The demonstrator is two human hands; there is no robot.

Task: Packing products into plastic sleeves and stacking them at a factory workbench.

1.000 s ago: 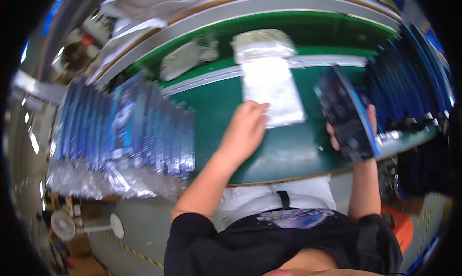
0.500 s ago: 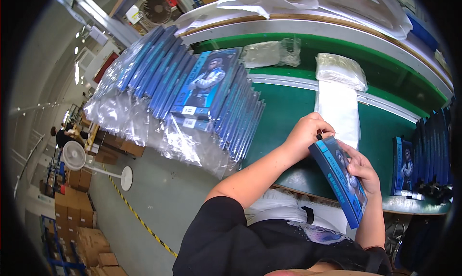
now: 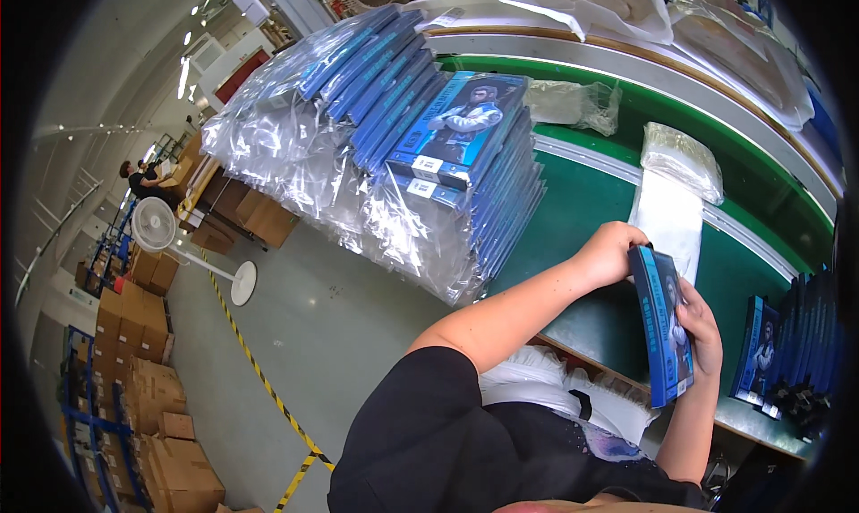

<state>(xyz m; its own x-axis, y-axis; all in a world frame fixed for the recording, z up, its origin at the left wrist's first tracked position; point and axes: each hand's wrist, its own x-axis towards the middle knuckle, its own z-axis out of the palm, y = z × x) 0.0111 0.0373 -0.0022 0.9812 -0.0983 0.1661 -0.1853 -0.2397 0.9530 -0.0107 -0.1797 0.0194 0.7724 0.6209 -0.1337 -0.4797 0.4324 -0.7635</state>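
Observation:
A slim blue box (image 3: pixel 660 334) with a printed figure on its front is held tilted above the near edge of the green table. My right hand (image 3: pixel 700 329) grips its right side, thumb over the front. At the box's far end my left hand (image 3: pixel 617 252) is closed, its fingertips partly hidden behind the corner, where a small dark bit shows. Beyond the hands lies a stack of white plastic bags (image 3: pixel 669 213), with a clear bundled pack (image 3: pixel 682 159) across its far end.
Plastic-wrapped blue boxes (image 3: pixel 456 137) are piled at the left. More blue boxes (image 3: pixel 761 347) stand in a row at the right, black pieces at their near ends. A clear packet (image 3: pixel 573 104) lies at the back. A white fan (image 3: pixel 154 224) and cartons (image 3: pixel 170 473) stand on the floor.
The view has swung left, so the scene sits further right. The box has turned more upright and shows more of its side edge. Both hands remain on it.

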